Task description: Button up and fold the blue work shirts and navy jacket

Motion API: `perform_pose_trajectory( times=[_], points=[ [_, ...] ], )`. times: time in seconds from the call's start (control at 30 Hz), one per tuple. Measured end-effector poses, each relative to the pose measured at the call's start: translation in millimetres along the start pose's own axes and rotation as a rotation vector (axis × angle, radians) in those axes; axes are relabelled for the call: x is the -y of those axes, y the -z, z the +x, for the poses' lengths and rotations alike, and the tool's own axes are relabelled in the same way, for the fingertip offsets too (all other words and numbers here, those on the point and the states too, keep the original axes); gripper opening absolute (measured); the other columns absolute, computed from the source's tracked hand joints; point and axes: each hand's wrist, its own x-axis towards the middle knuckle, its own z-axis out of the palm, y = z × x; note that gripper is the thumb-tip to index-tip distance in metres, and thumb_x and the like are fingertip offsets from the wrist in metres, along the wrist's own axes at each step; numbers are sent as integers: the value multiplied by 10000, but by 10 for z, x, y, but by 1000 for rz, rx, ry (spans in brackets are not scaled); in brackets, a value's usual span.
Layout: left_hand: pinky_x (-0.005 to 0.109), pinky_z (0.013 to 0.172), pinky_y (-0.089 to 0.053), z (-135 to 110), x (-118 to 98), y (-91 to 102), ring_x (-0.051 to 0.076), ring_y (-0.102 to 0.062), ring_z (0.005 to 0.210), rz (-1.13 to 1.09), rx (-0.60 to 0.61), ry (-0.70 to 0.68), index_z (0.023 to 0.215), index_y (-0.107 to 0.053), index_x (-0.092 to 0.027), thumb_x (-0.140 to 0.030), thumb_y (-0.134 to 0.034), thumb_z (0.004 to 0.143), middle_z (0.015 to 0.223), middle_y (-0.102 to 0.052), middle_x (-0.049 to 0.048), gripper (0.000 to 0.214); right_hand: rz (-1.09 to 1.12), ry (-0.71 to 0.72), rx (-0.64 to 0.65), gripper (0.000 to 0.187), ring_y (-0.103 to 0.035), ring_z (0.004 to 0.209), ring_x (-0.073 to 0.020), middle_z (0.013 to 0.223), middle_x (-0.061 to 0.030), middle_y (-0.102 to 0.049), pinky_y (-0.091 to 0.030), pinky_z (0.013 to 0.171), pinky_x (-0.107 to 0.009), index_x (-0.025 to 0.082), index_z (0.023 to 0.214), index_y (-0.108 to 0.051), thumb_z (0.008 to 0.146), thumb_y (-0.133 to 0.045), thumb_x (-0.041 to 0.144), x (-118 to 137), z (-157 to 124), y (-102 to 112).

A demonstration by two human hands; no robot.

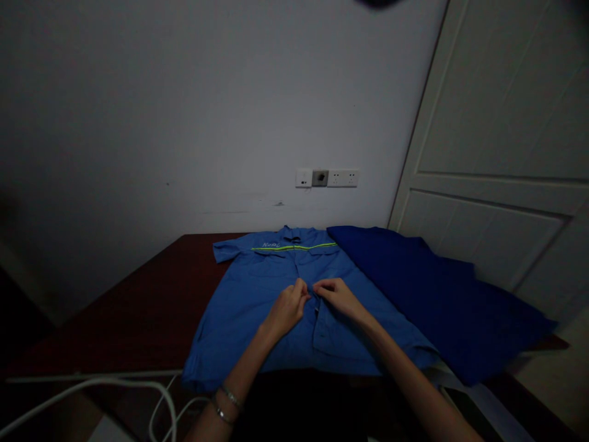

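1 lt-blue shirt | L hand + R hand pinching its front | 1 dk-blue cloth adj.

Matt, creased cloth on the shirt, smooth wood-look table, and there gleam metallic bracelets; plastic-looking sockets, too!

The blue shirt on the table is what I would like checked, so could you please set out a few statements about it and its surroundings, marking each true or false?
1. The left hand and right hand are both at the front of the blue shirt. True.
2. The chest stripe is red. False: it is yellow-green.
3. A darker blue cloth lies to the right of the shirt. True.
4. The bracelets are on the right arm. False: they are on the left.
5. The wall sockets are above the table. True.
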Motion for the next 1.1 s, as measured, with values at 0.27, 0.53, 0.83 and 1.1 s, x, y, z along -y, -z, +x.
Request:
perform_pose_trajectory(
  times=[0.27, 0.53, 0.83, 1.1],
  points=[
    [255, 699, -401, -16, 47, -36, 147, -521, 761, -2, -45, -3, 821, -398, -192, -158, -400, 837, 796, -541, 22, 38, -83, 83, 99, 264, -584, 743, -149, 770, -35, -662, -430, 715, -252, 134, 768, -678, 754, -443, 254, 71, 12, 125],
    [259, 692, -407, -22, 64, -43, 146, -517, 747, 3, -41, -23, 814, -412, -189, -138, -405, 825, 776, -539, 21, 53, -201, 202, 243, 185, -604, 799, -159, 833, -45, -678, -441, 745, -259, 148, 817, -686, 724, -545, 222, 99, 66, 225],
    [263, 677, -406, -19, 99, -79, 152, -505, 736, 77, -65, -70, 798, -389, -192, -86, -361, 809, 757, -518, 25, 110, -389, 285, 144, 145, -602, 743, -156, 808, -38, -671, -429, 698, -255, 168, 842, -663, 745, -555, 172, 110, 33, 152],
    [254, 687, -406, -21, 104, -71, 147, -501, 740, 91, -47, -90, 808, -403, -189, -73, -351, 805, 766, -523, 26, 126, -485, 348, 130, 87, -566, 782, -158, 819, -48, -626, -407, 720, -267, 158, 816, -605, 792, -528, 191, 105, -42, 127]
  ],
)
